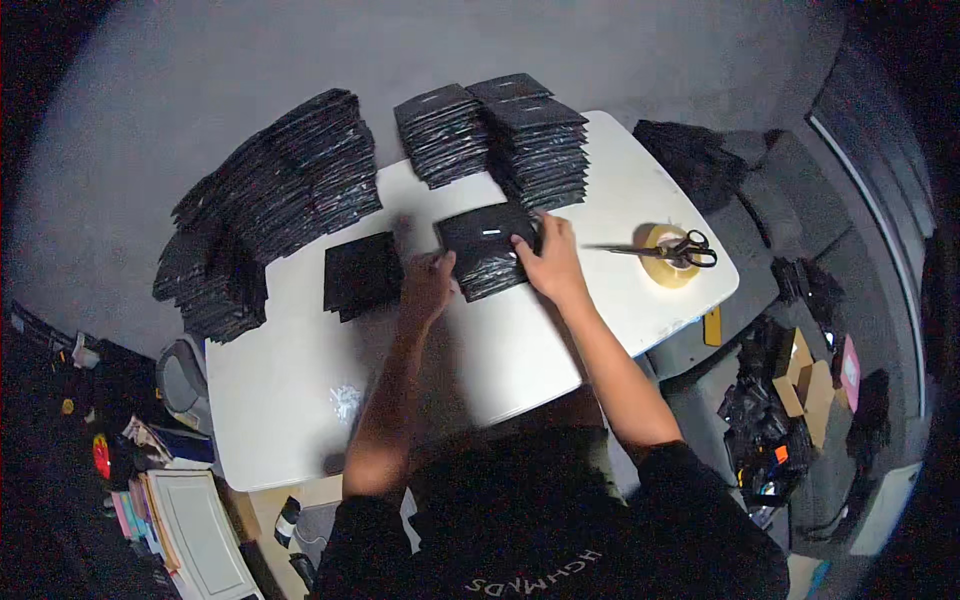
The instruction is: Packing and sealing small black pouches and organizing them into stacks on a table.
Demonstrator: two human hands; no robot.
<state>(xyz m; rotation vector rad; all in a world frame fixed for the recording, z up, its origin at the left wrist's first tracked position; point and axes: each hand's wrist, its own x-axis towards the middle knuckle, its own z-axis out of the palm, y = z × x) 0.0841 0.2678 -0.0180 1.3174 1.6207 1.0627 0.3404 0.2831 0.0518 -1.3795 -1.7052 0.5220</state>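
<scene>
A short stack of flat black plastic packets (487,247) lies on the white table (517,360) in front of me, a small white label on its top packet. My left hand (429,283) presses against its left side, thumb at the edge. From the right, my right hand (551,259) grips the other side, with its thumb over the top. Part of the fingers is hidden behind the stack. Close to my left hand lies a lower black pile (363,274).
Tall rows of black packets stand at the far left (292,172); more piles rise at the back (442,131) and back right (544,154). Black-handled scissors (686,251) rest across a roll of clear tape (666,279). An opened cardboard box (802,382) sits beyond the right edge.
</scene>
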